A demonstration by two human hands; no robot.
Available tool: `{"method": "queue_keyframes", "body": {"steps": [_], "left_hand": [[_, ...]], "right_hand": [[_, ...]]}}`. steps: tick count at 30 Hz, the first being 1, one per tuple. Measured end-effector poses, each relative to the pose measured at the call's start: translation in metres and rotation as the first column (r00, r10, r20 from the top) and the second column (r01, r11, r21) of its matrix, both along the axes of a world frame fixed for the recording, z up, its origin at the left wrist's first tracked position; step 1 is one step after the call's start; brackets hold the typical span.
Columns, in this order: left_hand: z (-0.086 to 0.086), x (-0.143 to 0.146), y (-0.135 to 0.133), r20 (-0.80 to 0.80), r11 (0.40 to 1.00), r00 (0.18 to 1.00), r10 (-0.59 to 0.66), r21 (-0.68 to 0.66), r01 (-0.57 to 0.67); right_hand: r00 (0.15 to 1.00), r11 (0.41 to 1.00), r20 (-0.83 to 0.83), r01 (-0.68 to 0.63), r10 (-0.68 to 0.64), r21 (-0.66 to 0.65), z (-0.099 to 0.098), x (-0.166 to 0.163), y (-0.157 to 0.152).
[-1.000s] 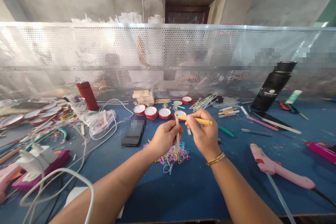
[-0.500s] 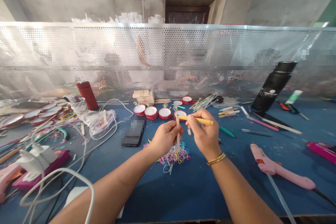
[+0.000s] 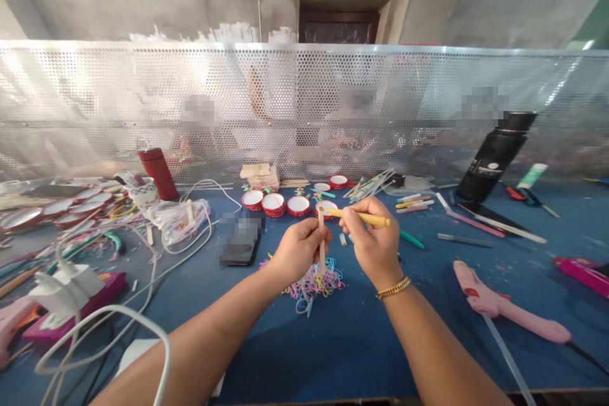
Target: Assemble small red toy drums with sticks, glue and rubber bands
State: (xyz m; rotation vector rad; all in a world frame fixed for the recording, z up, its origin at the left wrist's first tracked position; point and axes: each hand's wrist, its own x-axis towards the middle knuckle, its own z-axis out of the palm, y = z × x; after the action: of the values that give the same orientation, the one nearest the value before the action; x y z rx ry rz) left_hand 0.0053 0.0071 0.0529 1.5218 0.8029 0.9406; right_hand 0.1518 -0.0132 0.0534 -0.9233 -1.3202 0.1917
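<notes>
My left hand (image 3: 297,247) pinches a flat wooden craft stick (image 3: 322,242), held upright over a pile of pastel rubber bands (image 3: 311,288). In the fingers of my right hand (image 3: 377,242) is a yellow marker pen (image 3: 366,217), lying almost level. Its tip points left at the upper end of the stick; whether it touches cannot be made out. Just beyond my hands stands a row of small red-rimmed white bowls (image 3: 273,204), with little coloured figures behind them.
A dark phone (image 3: 242,244) lies left of my hands. White cables (image 3: 164,330) and a magenta power strip (image 3: 107,295) crowd the left side. To the right are a pink glue gun (image 3: 509,311), loose markers (image 3: 413,203) and a black bottle (image 3: 497,155). A perforated metal screen (image 3: 304,95) closes the back.
My right hand has shifted slightly right with the marker, whose tip has drawn back a little across the stick's top. My left hand and the stick have barely moved.
</notes>
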Motion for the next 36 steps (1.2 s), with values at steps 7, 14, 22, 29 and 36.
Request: {"method": "queue_keyframes", "body": {"steps": [7,14,22,29,36], "left_hand": [[0.0020,0.0002,-0.0017,-0.009,1.000,1.000,0.010,0.007,-0.010],[0.0013,0.0003,-0.0015,0.001,1.000,1.000,0.003,0.004,-0.003],[0.0015,-0.0003,-0.0024,-0.004,1.000,1.000,-0.001,-0.016,0.001],[0.0027,-0.0002,-0.0019,-0.005,1.000,1.000,0.001,-0.006,-0.001],[0.0011,0.0003,-0.0018,0.004,1.000,1.000,0.001,-0.014,-0.001]], "right_hand": [[1.000,1.000,0.003,-0.007,0.007,-0.005,0.0002,0.0007,-0.0007],[1.000,1.000,0.009,-0.014,0.014,-0.013,0.0003,-0.0015,-0.0011],[1.000,1.000,-0.019,-0.020,0.019,-0.016,-0.0001,-0.0006,-0.0004],[1.000,1.000,0.008,-0.014,0.014,-0.005,0.0010,0.0007,-0.0013],[1.000,1.000,0.018,-0.012,0.012,-0.002,-0.0009,-0.0015,0.0002]]}}
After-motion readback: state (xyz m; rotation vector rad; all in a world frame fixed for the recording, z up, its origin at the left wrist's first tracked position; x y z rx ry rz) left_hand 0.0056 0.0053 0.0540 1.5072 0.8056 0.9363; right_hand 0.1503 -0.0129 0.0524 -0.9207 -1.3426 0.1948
